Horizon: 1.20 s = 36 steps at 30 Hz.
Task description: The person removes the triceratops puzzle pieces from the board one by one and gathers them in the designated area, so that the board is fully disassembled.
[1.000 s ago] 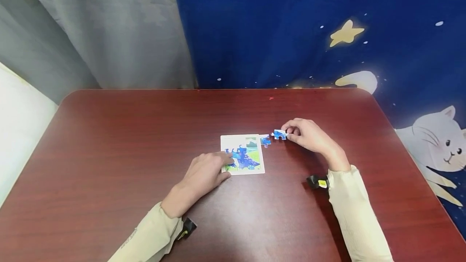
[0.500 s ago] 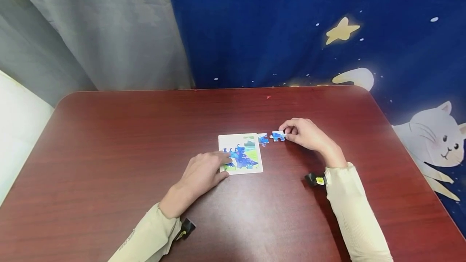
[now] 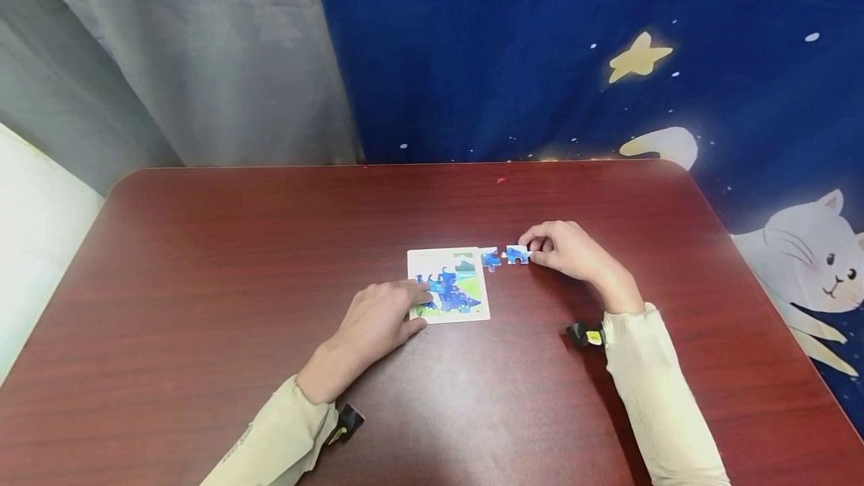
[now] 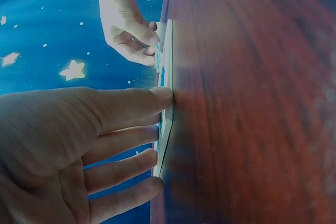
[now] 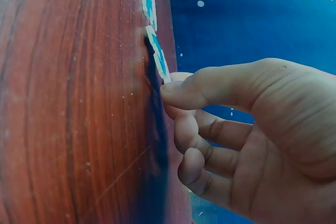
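Observation:
Between thumb and finger, my right hand point(image 3: 574, 252) pinches a blue-and-white jigsaw piece point(image 3: 517, 254). In the right wrist view that piece point(image 5: 159, 56) is tilted, its far end close to another piece. This second blue jigsaw piece point(image 3: 490, 259) lies at the upper right edge of a square puzzle board point(image 3: 487, 306). Part of a blue dinosaur picture shows on the board, with white gaps at its upper left. My left hand point(image 3: 381, 313) rests on the board's left side, fingers straight and thumb by the near corner; they hide part of the picture. In the left wrist view the thumb point(image 4: 136, 103) touches the board's edge.
A dark red wooden table point(image 3: 270, 246) carries everything. Behind it hang a grey curtain point(image 3: 223, 58) and a blue curtain point(image 3: 472, 51) with stars and a cat. Each sleeved wrist has a small black camera, such as the right one point(image 3: 583, 334).
My right hand has brought the pinched piece slightly lower and nearer me, more level with the piece beside the board. My left hand stays on the board.

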Each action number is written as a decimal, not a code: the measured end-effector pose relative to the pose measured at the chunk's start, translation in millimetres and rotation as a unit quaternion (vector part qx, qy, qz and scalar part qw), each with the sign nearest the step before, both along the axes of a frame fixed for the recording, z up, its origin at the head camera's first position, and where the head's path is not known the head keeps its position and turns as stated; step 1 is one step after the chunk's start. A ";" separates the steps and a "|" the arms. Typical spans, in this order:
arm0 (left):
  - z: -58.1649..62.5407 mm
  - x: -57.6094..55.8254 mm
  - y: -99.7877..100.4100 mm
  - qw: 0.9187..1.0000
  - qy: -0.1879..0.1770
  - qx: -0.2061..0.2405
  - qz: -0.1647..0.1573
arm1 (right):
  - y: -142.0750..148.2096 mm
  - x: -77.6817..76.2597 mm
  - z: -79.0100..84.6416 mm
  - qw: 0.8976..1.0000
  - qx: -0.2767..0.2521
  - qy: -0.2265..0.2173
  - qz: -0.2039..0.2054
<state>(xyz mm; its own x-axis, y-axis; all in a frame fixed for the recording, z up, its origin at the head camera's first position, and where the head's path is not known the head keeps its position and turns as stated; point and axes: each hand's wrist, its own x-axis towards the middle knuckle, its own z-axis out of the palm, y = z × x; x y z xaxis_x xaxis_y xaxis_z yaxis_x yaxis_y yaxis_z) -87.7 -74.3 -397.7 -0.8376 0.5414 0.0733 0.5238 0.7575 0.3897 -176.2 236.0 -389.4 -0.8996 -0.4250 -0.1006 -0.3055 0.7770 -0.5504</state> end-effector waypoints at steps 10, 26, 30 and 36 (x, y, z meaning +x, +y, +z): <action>1.4 0.0 1.9 1.000 -0.004 -0.011 0.000 | 2.1 1.0 -0.5 1.000 0.010 0.012 0.007; 0.4 -0.3 1.1 1.000 0.003 -0.017 -0.001 | -1.3 -0.8 -3.7 0.999 0.029 0.040 0.012; 0.2 0.0 1.1 1.000 -0.001 -0.013 0.001 | -1.4 -1.0 -4.1 0.998 0.032 0.048 0.016; -0.3 0.6 0.9 1.000 0.001 -0.013 0.002 | -3.7 -1.5 -3.7 0.998 0.041 0.044 0.016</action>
